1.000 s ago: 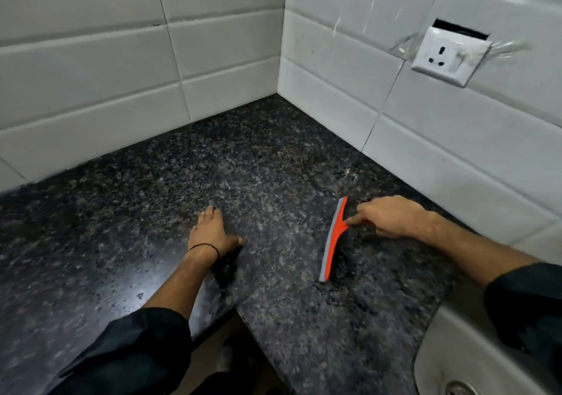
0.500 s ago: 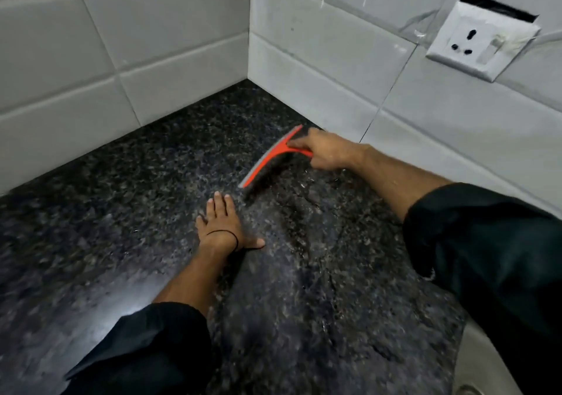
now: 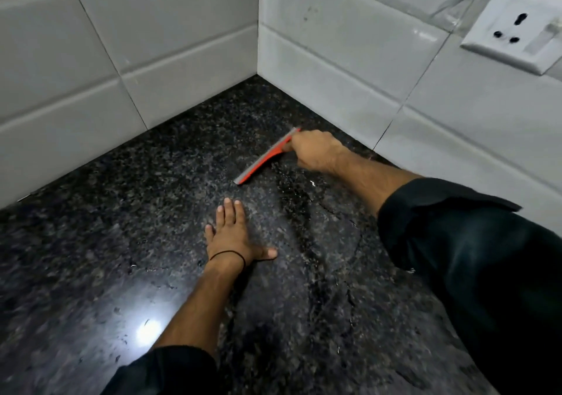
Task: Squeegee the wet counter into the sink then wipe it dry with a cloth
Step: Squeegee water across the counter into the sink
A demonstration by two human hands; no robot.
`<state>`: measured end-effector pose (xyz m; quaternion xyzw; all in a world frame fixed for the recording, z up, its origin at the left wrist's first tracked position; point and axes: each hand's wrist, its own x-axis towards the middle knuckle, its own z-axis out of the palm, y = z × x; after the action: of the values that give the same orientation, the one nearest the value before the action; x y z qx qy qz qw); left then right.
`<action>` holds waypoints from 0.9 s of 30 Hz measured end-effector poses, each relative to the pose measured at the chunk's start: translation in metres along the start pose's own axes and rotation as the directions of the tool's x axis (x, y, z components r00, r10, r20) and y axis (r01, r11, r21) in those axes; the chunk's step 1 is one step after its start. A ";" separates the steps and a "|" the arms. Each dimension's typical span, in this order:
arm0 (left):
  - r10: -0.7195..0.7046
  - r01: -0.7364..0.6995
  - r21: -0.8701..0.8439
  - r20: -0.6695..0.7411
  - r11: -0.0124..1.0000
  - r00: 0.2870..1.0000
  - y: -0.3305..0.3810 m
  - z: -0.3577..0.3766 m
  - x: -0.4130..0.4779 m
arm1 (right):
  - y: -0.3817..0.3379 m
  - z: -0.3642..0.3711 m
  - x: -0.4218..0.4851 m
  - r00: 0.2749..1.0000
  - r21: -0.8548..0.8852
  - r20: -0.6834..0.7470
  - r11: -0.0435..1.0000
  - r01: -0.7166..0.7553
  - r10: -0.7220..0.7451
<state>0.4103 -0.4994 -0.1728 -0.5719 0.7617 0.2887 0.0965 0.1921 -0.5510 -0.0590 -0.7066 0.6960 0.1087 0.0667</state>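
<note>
An orange squeegee (image 3: 264, 160) with a grey rubber blade lies edge-down on the dark speckled granite counter (image 3: 137, 227), near the corner of the tiled walls. My right hand (image 3: 316, 151) is closed around its handle, which the hand hides. The blade runs diagonally from upper right to lower left. Below the blade's lower end my left hand (image 3: 234, 236) rests flat on the counter, fingers together and thumb out, holding nothing. Wet streaks and droplets glisten on the stone to the right of the left hand. No sink or cloth is in view.
White tiled walls (image 3: 152, 44) meet in a corner behind the squeegee. A white power socket (image 3: 517, 29) sits on the right wall, high up. A bright light reflection (image 3: 149, 330) shows on the counter at lower left.
My right hand has carried the squeegee from beside the sink toward the wall corner, turning the blade diagonal. The view has shifted so the sink has left the frame. The left hand stays flat.
</note>
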 end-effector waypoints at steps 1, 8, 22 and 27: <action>0.005 -0.005 -0.013 -0.007 1.000 1.000 -0.001 0.000 -0.001 | 0.007 0.000 -0.018 1.000 -0.007 0.005 1.000 0.005 -0.005; -0.004 0.003 -0.023 -0.031 1.000 1.000 0.004 -0.006 -0.015 | 0.064 0.019 -0.146 0.981 -0.064 0.169 0.995 -0.082 0.092; 0.091 -0.091 0.034 0.000 0.995 0.996 0.082 0.026 -0.039 | 0.120 0.017 -0.215 0.991 -0.017 -0.071 0.994 -0.112 0.111; 0.061 -0.065 0.105 0.039 0.992 0.997 0.087 0.028 -0.033 | 0.096 0.002 -0.131 0.983 -0.044 -0.159 0.994 -0.098 0.090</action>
<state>0.3357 -0.4413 -0.1513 -0.5365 0.7918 0.2609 0.1311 0.0947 -0.4253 -0.0229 -0.6809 0.7286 0.0738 -0.0116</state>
